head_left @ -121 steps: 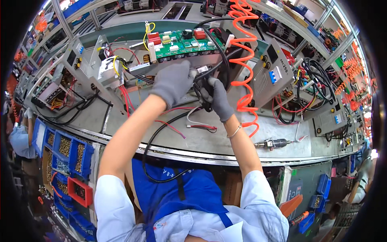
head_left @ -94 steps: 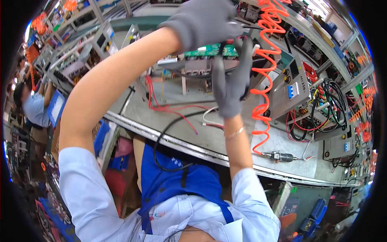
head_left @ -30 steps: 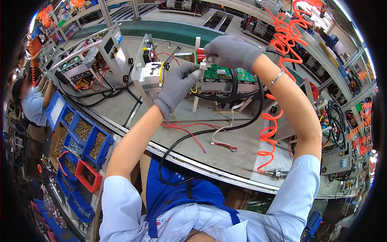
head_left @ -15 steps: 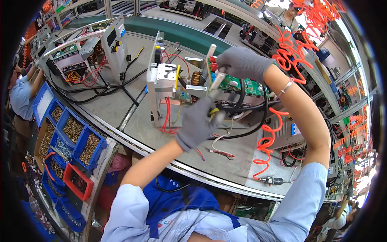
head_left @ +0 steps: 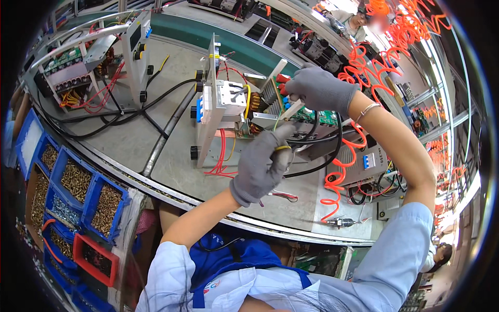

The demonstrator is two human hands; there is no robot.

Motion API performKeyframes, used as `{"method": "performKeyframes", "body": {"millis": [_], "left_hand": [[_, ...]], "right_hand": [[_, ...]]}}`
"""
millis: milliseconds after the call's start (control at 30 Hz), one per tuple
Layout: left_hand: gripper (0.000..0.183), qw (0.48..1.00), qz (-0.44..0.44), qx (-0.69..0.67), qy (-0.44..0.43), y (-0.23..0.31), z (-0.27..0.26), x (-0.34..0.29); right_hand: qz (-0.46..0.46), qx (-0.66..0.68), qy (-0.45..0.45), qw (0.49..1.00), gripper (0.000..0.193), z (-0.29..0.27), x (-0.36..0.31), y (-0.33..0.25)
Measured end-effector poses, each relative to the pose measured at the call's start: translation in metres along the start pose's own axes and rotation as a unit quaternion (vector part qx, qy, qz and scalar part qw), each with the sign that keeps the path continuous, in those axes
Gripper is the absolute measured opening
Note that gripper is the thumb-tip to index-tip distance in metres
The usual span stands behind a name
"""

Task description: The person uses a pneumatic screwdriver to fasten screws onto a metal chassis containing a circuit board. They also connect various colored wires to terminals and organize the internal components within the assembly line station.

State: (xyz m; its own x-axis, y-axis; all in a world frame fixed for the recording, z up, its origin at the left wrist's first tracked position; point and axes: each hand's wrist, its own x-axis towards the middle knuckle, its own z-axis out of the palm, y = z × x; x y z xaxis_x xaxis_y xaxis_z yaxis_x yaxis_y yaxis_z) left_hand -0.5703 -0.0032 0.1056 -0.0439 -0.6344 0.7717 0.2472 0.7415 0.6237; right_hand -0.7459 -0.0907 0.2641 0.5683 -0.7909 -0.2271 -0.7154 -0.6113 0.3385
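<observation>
An opened metal-cased electrical unit stands before me, with a white breaker block, a copper coil and a green circuit board. My left hand, in a grey glove, is closed in front of it. A thin yellow-green wire runs down to its fingertips, and a yellow loop shows at the fingers; what they grip is unclear. My gloved right hand is closed over the unit's far side, beside red capped parts and a white bar. Its fingertips are partly hidden.
Another opened unit stands left, with black cables across the bench. Blue bins of screws and a red tray sit lower left. An orange coiled hose hangs right, ending at an air tool. A person is beyond.
The view has shifted, so the bins and left unit sit further left. Both hands stay at the unit, fingers closed; my left hand appears slightly lower and further right.
</observation>
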Motion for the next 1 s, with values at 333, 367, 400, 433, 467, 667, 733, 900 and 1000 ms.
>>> {"method": "performKeyframes", "body": {"millis": [333,367,400,433,467,667,733,900,1000], "left_hand": [[0.025,0.997,0.054,-0.002,0.063,-0.004,0.071,0.144],[0.025,0.991,0.107,0.041,0.063,-0.01,0.085,0.148],[0.026,0.993,0.105,0.041,0.04,-0.006,0.097,0.14],[0.024,0.995,0.095,0.014,0.034,0.004,0.105,0.126],[0.023,0.991,0.086,0.095,0.044,-0.011,0.112,0.107],[0.031,0.979,0.014,0.174,-0.108,-0.037,0.09,-0.072],[0.033,0.968,-0.01,0.188,-0.168,-0.032,0.047,-0.092],[0.035,0.925,0.017,0.375,-0.064,0.002,-0.041,-0.105],[0.055,0.869,-0.022,0.469,0.157,-0.002,-0.055,-0.08]], "right_hand": [[-0.07,0.039,0.156,0.984,0.021,0.04,-0.013,0.034],[-0.109,-0.016,0.195,0.975,0.023,0.045,-0.024,0.045],[-0.137,-0.072,0.233,0.96,0.025,0.055,-0.04,0.057],[-0.077,0.228,0.233,0.942,0.026,0.064,-0.055,0.056],[-0.023,0.508,0.196,0.838,0.028,0.071,-0.064,0.049],[0.235,0.369,0.379,0.816,0.028,0.079,-0.14,0.01],[0.247,0.415,0.437,0.759,0.025,0.105,-0.16,0.013],[0.419,0.011,0.452,0.788,0.054,0.099,-0.171,0.053],[0.572,0.155,0.274,0.758,0.067,0.095,-0.179,0.084]]}}
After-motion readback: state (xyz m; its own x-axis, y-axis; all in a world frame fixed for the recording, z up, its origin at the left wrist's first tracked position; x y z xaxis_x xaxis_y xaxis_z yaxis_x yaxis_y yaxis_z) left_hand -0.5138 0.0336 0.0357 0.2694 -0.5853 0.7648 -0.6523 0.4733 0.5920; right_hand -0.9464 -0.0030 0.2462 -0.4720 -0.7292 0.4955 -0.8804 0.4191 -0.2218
